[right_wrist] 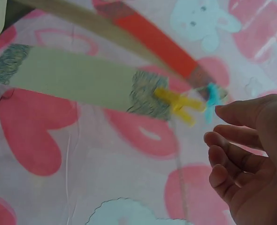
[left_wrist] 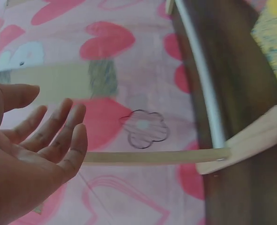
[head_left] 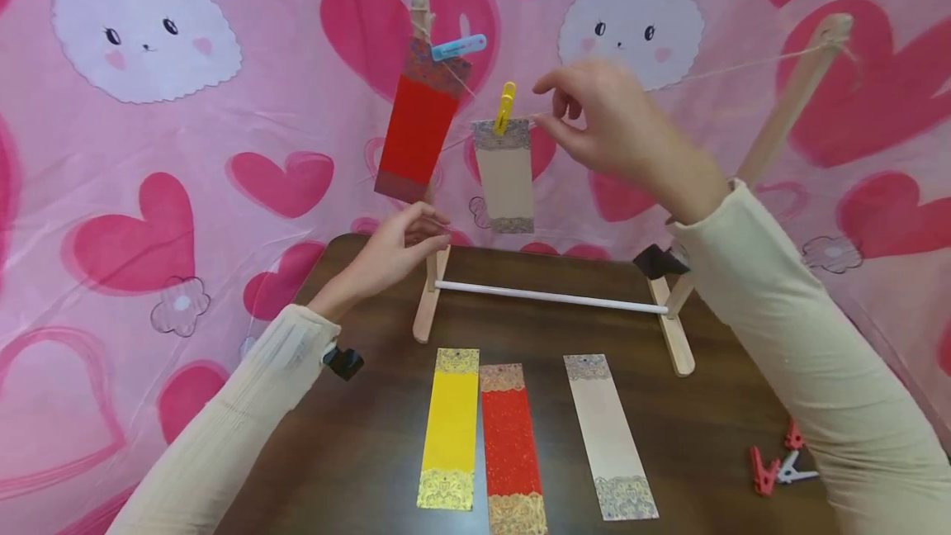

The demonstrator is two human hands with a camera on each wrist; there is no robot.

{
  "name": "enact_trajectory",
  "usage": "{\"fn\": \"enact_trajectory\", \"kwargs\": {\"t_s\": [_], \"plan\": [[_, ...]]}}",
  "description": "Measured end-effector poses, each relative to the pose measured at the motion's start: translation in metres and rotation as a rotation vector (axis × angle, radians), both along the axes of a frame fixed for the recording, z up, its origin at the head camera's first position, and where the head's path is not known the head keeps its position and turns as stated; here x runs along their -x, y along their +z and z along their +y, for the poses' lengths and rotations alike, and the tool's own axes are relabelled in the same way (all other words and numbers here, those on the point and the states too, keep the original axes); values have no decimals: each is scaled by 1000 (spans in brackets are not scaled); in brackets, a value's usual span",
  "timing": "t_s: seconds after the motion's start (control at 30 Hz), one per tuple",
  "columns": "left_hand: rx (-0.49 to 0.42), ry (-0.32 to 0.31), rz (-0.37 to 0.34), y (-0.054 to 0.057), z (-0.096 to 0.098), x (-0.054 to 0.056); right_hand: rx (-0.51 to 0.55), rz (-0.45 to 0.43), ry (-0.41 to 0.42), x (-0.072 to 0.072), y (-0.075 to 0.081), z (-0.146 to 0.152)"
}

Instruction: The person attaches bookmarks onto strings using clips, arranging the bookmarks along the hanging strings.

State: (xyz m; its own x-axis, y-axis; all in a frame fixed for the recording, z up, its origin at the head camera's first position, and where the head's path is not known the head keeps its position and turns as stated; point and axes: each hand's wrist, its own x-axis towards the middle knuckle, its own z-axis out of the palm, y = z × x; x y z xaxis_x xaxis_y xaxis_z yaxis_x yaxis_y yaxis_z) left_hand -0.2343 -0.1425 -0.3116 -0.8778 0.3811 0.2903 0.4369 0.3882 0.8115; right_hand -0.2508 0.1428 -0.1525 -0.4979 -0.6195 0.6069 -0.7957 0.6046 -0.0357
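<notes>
My right hand [head_left: 605, 118] is raised just right of a yellow clothespin [head_left: 505, 108], its fingers loosely bent with nothing between them. That clothespin fastens a cream card [head_left: 505, 180] with patterned ends to a thin string [head_left: 731, 68]. Left of it hangs a red card [head_left: 418, 126], held to the string by a light blue clothespin [head_left: 458, 47]. My left hand [head_left: 401, 246] is lower, beneath the red card and beside the left wooden post; the left wrist view shows its relaxed fingers [left_wrist: 65, 136] holding nothing. In the right wrist view, a gap separates the thumb from the yellow clothespin [right_wrist: 178, 104].
A yellow card [head_left: 449, 423], a second red card [head_left: 510, 444] and a second cream card [head_left: 605, 428] lie on the dark table [head_left: 357, 436]. Red clothespins [head_left: 763, 471] and a white clothespin [head_left: 797, 469] lie at right. A white rod [head_left: 550, 297] joins the stand's wooden feet.
</notes>
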Motion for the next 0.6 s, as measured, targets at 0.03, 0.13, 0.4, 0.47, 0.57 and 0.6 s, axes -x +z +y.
{"fn": "enact_trajectory", "kwargs": {"t_s": [0.03, 0.13, 0.4, 0.47, 0.57, 0.6], "plan": [[3, 0, -6, -5, -2, -4, 8, 19, 21, -4, -2, 1], [12, 2, -29, -17, -8, -18, 14, 24, 54, -18, -7, 2], [26, 13, -36, -34, -21, -48, 0, -4, 83, -42, -32, 6], [35, 20, -38, -37, -24, -55, 0, -14, 92, -46, -41, 10], [48, 33, -45, -40, -27, -65, -4, -50, 74, -55, -55, 15], [51, 38, -45, -42, -28, -68, -2, -60, 70, -57, -59, 17]]}}
